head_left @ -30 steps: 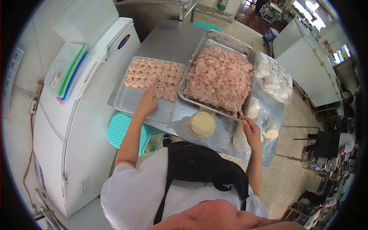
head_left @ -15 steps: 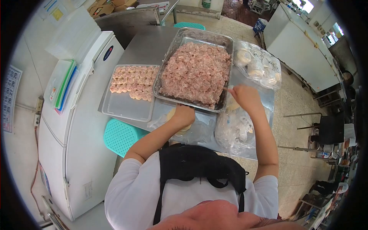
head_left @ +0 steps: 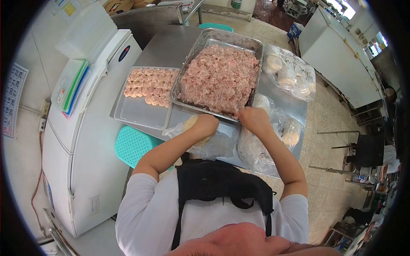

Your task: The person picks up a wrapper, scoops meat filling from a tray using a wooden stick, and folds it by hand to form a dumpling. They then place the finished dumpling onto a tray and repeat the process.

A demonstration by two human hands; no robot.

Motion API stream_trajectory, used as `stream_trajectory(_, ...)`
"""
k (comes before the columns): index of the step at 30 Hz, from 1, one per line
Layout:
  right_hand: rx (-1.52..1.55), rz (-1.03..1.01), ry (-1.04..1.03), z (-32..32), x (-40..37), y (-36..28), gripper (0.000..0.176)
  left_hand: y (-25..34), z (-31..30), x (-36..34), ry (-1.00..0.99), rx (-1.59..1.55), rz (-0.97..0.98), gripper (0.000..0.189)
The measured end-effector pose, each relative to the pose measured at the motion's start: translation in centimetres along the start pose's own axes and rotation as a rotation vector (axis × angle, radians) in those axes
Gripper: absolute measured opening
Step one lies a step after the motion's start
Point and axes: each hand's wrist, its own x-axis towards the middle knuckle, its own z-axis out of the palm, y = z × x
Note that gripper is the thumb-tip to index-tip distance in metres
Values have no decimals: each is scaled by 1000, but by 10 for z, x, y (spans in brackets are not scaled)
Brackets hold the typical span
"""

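Observation:
A deep metal tray (head_left: 188, 101) holds a big mound of ground meat (head_left: 220, 79). My left hand (head_left: 206, 126) is curled just below the tray's front edge, beside pale round wrappers (head_left: 191, 122) on plastic; what its fingers hold is hidden. At the tray's front right corner, my right hand (head_left: 254, 118) is closed close to the meat, its grip too small to make out. Left of the tray, a clear flat tray (head_left: 139, 116) carries rows of small meat dumplings (head_left: 152, 85).
Bagged wrappers (head_left: 287, 77) lie at the table's right, and more plastic bags (head_left: 254, 147) are near the front. A turquoise stool (head_left: 133, 145) stands at the front left, next to a white freezer (head_left: 96, 141). Another white freezer (head_left: 341, 55) is at the back right.
My right hand has moved left and down to the metal tray's front right corner, uncovering more of the bags. My left hand has barely shifted. The whole view has tilted slightly.

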Motion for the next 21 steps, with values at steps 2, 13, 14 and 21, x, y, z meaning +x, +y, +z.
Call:
stream_trajectory(2,-35,-44,-29,-11,-4,-3,32,-8,1,-6,36,-23,65,14)
stream_trajectory(13,-355,89,172,-74,66,24,31,15,-9,-5,-45,116,-4,21)
stream_trajectory(14,-359,85,168,-61,70,20,31,22,-12,-3,-105,159,33,23)
stream_trajectory(21,-128,-123,27,15,52,-61,34,20,5,0,80,201,123,15)
